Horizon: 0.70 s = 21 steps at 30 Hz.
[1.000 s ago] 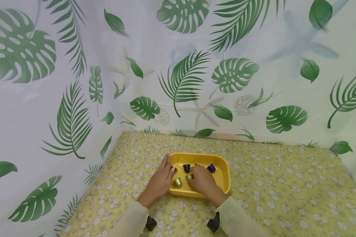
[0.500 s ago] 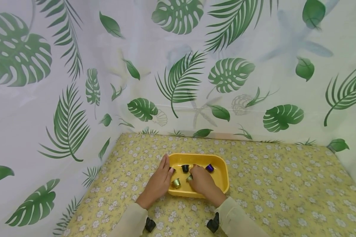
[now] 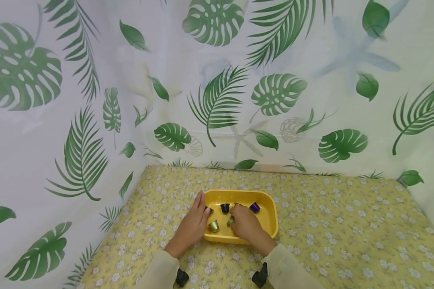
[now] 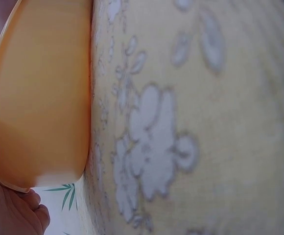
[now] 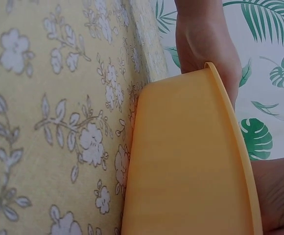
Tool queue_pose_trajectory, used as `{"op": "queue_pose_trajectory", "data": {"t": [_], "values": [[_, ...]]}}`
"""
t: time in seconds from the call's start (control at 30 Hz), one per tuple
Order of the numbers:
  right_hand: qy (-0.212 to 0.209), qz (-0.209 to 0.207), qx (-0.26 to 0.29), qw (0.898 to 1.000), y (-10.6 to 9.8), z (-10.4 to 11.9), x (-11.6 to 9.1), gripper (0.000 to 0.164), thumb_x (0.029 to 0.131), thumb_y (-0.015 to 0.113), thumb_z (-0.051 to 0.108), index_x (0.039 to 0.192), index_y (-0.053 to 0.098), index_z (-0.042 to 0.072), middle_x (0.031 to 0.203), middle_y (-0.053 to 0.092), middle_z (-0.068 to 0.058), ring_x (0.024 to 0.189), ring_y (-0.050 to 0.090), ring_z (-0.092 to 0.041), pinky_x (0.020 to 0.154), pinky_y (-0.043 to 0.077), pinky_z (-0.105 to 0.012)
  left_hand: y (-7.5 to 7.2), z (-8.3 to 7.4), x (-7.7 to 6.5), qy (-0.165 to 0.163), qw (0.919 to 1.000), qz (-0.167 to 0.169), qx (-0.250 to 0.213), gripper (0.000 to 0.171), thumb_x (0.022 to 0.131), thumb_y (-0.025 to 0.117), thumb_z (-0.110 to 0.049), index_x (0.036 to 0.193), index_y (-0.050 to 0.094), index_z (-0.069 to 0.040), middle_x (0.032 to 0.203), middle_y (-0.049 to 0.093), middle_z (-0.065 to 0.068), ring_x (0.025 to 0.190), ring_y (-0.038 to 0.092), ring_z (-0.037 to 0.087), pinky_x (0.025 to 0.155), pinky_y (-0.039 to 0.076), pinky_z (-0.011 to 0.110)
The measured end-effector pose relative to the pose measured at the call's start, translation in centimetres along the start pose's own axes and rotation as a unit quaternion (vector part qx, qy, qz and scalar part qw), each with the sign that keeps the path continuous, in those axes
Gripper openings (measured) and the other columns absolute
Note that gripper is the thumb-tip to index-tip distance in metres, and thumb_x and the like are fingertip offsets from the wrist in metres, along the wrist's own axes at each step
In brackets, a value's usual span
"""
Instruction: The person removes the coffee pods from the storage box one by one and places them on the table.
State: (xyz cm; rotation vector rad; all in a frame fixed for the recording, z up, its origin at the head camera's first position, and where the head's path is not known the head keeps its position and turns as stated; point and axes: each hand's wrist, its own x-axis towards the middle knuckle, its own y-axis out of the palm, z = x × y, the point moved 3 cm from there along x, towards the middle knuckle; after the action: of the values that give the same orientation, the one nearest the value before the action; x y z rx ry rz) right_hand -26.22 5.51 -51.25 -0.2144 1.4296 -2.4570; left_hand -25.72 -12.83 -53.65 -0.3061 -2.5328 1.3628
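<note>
A yellow plastic tray (image 3: 271, 224) holds several small coffee capsules. My left hand (image 3: 191, 224) grips its left end, thumb over the rim and fingers along the outside; the left wrist view shows that hand (image 4: 17, 210) at the tray's corner. My right hand (image 3: 247, 224) reaches over the near rim, fingers curled down, and pinches a tilted green capsule (image 3: 231, 220), partly hidden by the fingers. Another green capsule (image 3: 214, 226) lies to its left. A black capsule (image 3: 225, 208) stands behind, and a purple capsule (image 3: 254, 207) leans near the far right.
A dark capsule (image 3: 208, 209) shows partly beside my left thumb, and a copper-coloured one peeks from behind my right hand. The tray stands on a yellow floral cloth (image 3: 329, 224). White leaf-printed curtains (image 3: 217, 152) enclose the back and left.
The green capsule at my right fingertips has tilted and is now more covered by the hand. My left hand keeps its place on the tray. The head view has shifted slightly.
</note>
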Motion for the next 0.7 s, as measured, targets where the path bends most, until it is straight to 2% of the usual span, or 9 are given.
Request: {"op": "queue_pose_trajectory", "data": {"t": [0.07,0.13,0.23,0.27,0.33,0.43,0.53,0.7], "values": [[0.005,-0.005,-0.001,1.000,-0.1,0.0,-0.2,0.014,0.087,0.073,-0.003,0.100,0.075,0.003,0.094,0.069,-0.007,0.072,0.058,-0.018,0.059,0.041,-0.030,0.1,0.0,0.0,0.002,1.0000,-0.002,-0.003,0.062,0.114,0.029,-0.035,0.162,-0.002,-0.012,0.170,-0.007,0.003,0.154,0.014,0.027,0.120,0.027,0.049],[0.008,-0.008,0.002,1.000,-0.2,0.1,-0.4,0.022,0.088,0.075,-0.001,0.109,0.075,0.002,0.110,0.072,-0.012,0.089,0.067,-0.025,0.068,0.051,-0.033,0.1,0.1,-0.1,0.000,1.0000,-0.002,-0.002,0.062,0.114,0.029,-0.035,0.162,-0.002,-0.013,0.169,-0.007,0.002,0.154,0.014,0.027,0.120,0.026,0.049],[0.002,-0.023,0.013,1.000,-0.4,0.2,-0.8,0.032,0.087,0.076,0.000,0.119,0.073,0.000,0.125,0.069,-0.017,0.112,0.066,-0.032,0.086,0.057,-0.041,0.1,0.1,-0.1,-0.001,1.0000,-0.009,-0.001,0.061,0.114,0.029,-0.035,0.163,0.003,-0.009,0.170,-0.005,0.002,0.154,0.016,0.027,0.120,0.027,0.049],[-0.001,-0.030,0.017,0.999,-0.5,0.1,-1.0,0.033,0.087,0.077,0.000,0.119,0.072,0.000,0.125,0.069,-0.017,0.114,0.066,-0.033,0.089,0.057,-0.043,0.1,0.1,-0.1,0.000,0.9999,-0.010,0.001,0.061,0.114,0.029,-0.035,0.163,0.004,-0.008,0.170,-0.005,0.002,0.154,0.016,0.027,0.120,0.027,0.049],[-0.009,-0.048,0.031,0.998,-0.6,0.0,-1.4,0.033,0.086,0.079,0.001,0.118,0.072,-0.001,0.121,0.070,-0.017,0.109,0.068,-0.031,0.086,0.057,-0.043,0.2,0.2,0.0,0.003,0.9999,-0.012,0.001,0.061,0.114,0.029,-0.035,0.163,0.007,-0.006,0.170,-0.004,0.003,0.154,0.016,0.028,0.120,0.027,0.049],[-0.028,-0.072,0.049,0.996,-0.8,-0.2,-2.1,0.030,0.084,0.082,0.001,0.112,0.072,-0.001,0.106,0.072,-0.012,0.092,0.069,-0.024,0.075,0.058,-0.036,0.2,0.1,0.0,0.005,0.9999,-0.009,0.000,0.062,0.114,0.029,-0.035,0.163,0.007,-0.005,0.170,-0.005,0.003,0.154,0.016,0.028,0.120,0.027,0.050],[-0.046,-0.087,0.060,0.993,-1.2,-0.4,-2.7,0.025,0.083,0.082,0.000,0.105,0.070,0.003,0.091,0.069,-0.004,0.076,0.061,-0.014,0.064,0.050,-0.027,0.1,0.0,-0.1,0.001,1.0000,-0.004,-0.002,0.061,0.114,0.029,-0.035,0.163,0.005,-0.008,0.170,-0.005,0.001,0.154,0.016,0.027,0.120,0.027,0.049],[-0.052,-0.102,0.072,0.991,-1.8,-0.8,-3.2,0.023,0.083,0.077,-0.007,0.094,0.066,0.009,0.083,0.062,0.002,0.069,0.051,-0.012,0.061,0.040,-0.025,0.0,-0.2,-0.1,0.003,1.0000,-0.006,-0.003,0.061,0.114,0.030,-0.034,0.162,0.002,-0.011,0.170,-0.005,0.002,0.154,0.016,0.028,0.119,0.028,0.050]]}}
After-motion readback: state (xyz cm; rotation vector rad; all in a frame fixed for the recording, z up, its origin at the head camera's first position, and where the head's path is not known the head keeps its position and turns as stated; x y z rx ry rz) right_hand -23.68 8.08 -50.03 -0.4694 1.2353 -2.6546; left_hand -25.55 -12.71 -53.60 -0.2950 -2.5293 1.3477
